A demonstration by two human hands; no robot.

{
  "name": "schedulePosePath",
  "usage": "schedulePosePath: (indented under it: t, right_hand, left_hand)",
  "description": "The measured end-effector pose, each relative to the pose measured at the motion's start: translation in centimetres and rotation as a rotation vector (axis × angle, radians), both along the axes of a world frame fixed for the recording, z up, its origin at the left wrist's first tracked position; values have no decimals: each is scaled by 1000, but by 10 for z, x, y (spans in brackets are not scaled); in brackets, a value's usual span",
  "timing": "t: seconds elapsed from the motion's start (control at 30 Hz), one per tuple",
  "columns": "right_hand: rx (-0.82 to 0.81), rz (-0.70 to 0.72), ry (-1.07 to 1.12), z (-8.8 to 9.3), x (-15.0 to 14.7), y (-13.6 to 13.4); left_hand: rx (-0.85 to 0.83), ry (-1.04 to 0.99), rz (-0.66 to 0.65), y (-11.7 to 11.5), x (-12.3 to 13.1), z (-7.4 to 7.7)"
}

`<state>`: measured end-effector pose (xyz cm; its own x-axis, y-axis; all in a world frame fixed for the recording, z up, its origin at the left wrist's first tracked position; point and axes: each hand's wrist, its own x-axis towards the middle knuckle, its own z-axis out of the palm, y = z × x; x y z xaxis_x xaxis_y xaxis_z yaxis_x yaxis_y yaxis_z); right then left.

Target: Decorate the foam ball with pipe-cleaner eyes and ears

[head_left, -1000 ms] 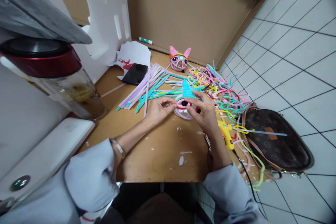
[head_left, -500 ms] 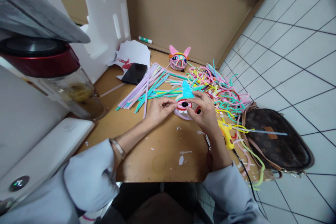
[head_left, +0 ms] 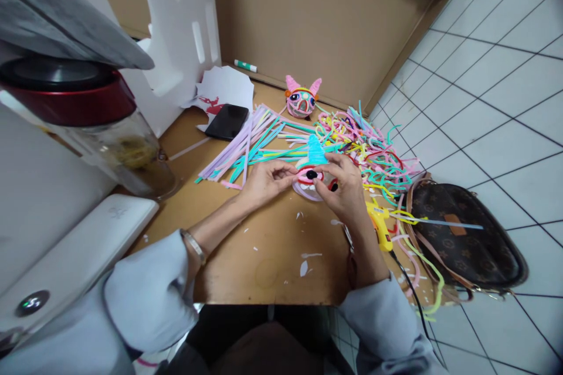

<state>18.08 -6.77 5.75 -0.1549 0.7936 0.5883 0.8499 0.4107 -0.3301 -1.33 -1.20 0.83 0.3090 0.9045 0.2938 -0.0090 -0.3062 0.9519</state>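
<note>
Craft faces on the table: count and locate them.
2: a pink-eared face at the back near the cardboard, and a blue-topped face between left hand and right hand, partly covered.

Soft indoor light, stretched, blurry edges.

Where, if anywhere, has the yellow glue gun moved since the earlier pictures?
No: the yellow glue gun shows no visible shift in any direction against the brown handbag beside it.

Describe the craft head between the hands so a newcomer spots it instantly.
Start at the brown tabletop in front of the cardboard panel. Near the tabletop's middle, the left hand and right hand hold a small craft head. Its blue horn-like piece sets it apart from the pink-eared head behind.
</note>
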Motion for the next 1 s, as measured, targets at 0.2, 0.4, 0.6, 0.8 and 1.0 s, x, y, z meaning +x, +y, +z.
schedulePosePath:
  t: [0.2,0.4,0.6,0.8,1.0]
  right_hand:
    - [2,-2,-9,0,0,0]
    - [-7,-13,-7,1,-1,-1]
    - [-8,-9,-19,0,0,-1]
    - [3,-6,-23,0,0,0]
    - [-27,21,26,1,2,1]
  left_hand:
    - [-57,-21,-30,1,-4,4]
    - [-38,47,-19,0,-6,6]
    - [-56,76,1,-3,-4,7]
    - [-68,81,4,-5,-1,7]
    - [28,113,0,-7,0,7]
